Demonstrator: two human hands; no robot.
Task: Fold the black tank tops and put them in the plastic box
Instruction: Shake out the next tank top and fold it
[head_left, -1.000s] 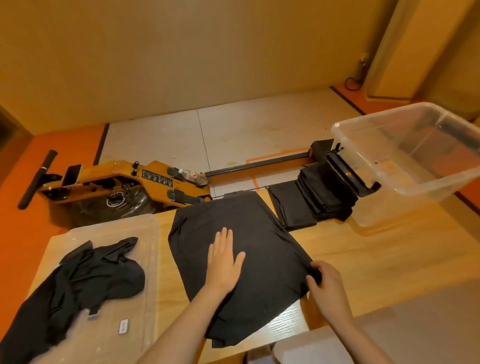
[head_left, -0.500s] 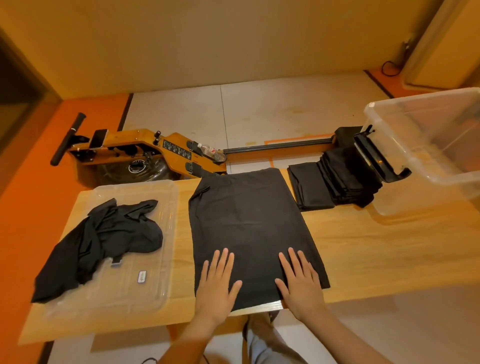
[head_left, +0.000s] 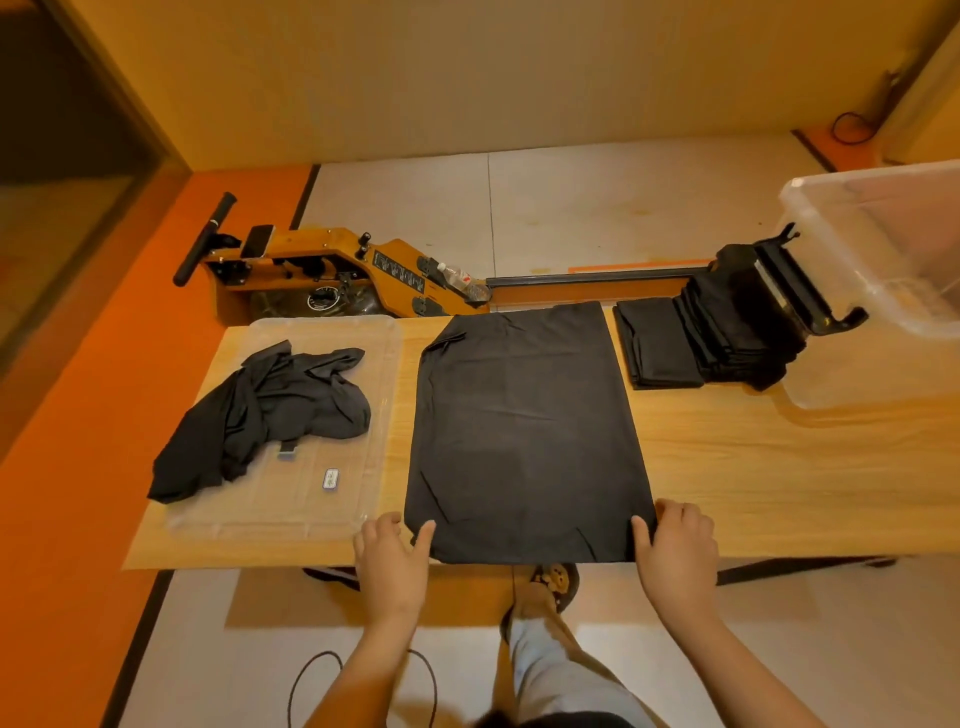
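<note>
The hands have been drawn back to the near corners of the top (head_left: 524, 441), each corner pinched in the curled fingers of the left hand (head_left: 395, 551) and right hand (head_left: 675, 545). The top is spread unfolded mid-worktop (head_left: 779, 467). A folded stack (head_left: 727, 338) is still kept outside the box (head_left: 883, 260) at far right, and a heap (head_left: 270, 410) at left is left to be folded.

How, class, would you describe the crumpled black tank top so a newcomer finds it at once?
Start at the long wooden table and go to its left end, where a shallow clear plastic tray lies. The crumpled tank top sits heaped on it, one end trailing past the tray's left edge. Unlike the spread tank top mid-table and the folded stack at right, it is bunched and wrinkled.
</note>
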